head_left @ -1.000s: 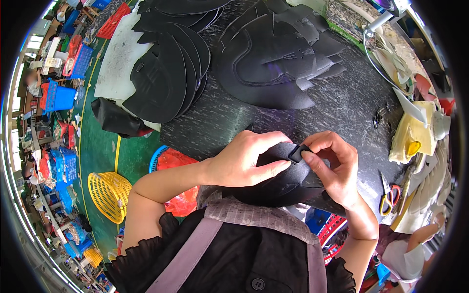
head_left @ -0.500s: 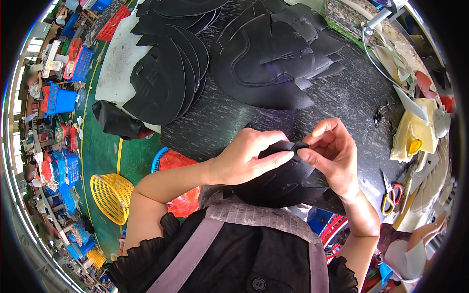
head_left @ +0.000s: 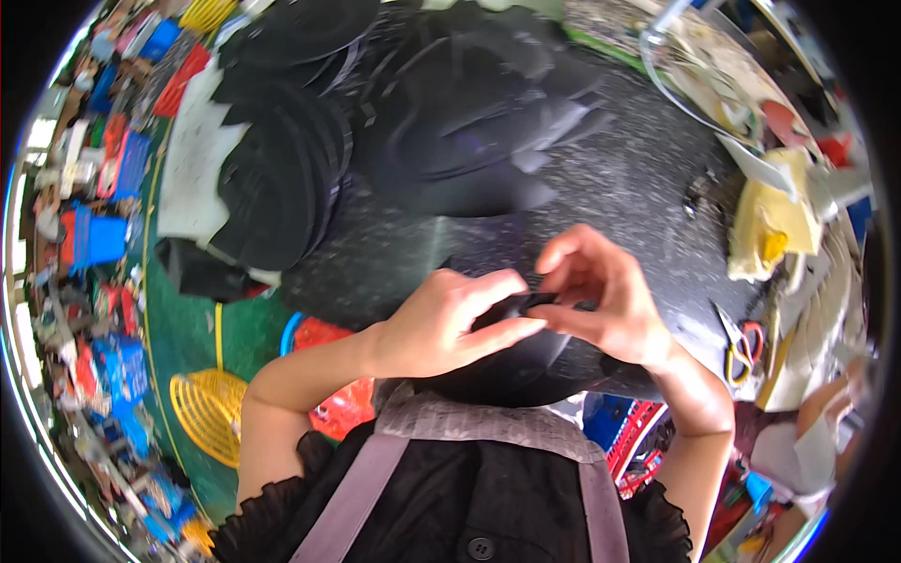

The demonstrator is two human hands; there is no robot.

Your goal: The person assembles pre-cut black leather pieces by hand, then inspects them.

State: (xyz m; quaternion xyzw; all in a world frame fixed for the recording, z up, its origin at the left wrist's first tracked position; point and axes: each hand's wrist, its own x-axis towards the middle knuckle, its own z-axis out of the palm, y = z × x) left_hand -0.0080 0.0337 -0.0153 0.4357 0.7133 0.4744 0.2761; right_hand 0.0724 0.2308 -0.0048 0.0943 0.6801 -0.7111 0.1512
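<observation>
A black shoe upper piece (head_left: 507, 373) lies at the table's near edge, close against my body. My left hand (head_left: 446, 324) pinches its raised edge between thumb and fingers. On the other side, my right hand (head_left: 605, 305) has its thumb and curled fingers at the same edge, closed around it beside the left fingertips. The fingers partly hide the gripped strip, and motion blurs it. Farther off lie a fanned pile of black shoe uppers (head_left: 460, 141) and, left of it, a stack of curved black pieces (head_left: 282, 178).
Dark speckled tabletop (head_left: 648, 188) spreads beyond my hands. Scissors (head_left: 741, 347) with red and yellow handles lie at the right, near a yellow cloth (head_left: 774, 216). A yellow basket (head_left: 208, 413) and a red bag (head_left: 343, 403) are on the left. Someone's arm (head_left: 831, 399) shows at the far right.
The view has shifted, so table things appear farther left. Both hands remain at the black piece's edge; my right fingers have moved slightly closer to the left ones.
</observation>
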